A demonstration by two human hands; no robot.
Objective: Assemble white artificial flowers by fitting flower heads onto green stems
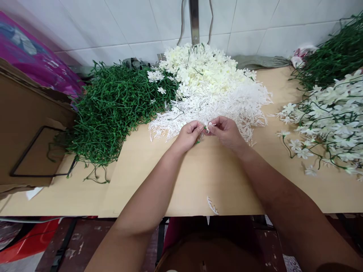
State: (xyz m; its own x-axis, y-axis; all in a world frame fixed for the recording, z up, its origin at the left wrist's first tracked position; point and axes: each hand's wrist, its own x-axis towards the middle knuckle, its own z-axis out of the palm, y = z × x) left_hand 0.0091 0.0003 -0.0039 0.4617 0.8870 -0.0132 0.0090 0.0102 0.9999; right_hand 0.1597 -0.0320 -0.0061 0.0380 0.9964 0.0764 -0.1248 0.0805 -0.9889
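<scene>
- The left hand [189, 134] and right hand [224, 131] meet just above the middle of the frame, fingertips nearly touching each other.
- Left hand is curled, pinching a thin green stem [198, 140]; a bit of it pokes out under the fingers.
- Right hand is pinched shut on a small white flower piece [210, 125], held right at the tip of that stem. Can't tell whether the two bits are actually joined, it's too small.
- Both hands hover over the light wooden table [198, 181], right at the near edge of a heap of white spiky plastic pieces [215, 105].
- Behind that heap, upper middle, sits a mound of cream flower heads [201, 68] against the tiled wall [127, 22].
- Left of centre there's a big tangle of green stems [110, 109], touching the white piles.
- On the right edge, finished flower sprigs [331, 121] with white blooms on green stems, and more green stuff in the upper right corner.
- One stray white piece [212, 206] lies at the table's front edge, bottom middle.
- A cardboard box [25, 128] sits at the far left, with purple fabric [36, 60] above it.
</scene>
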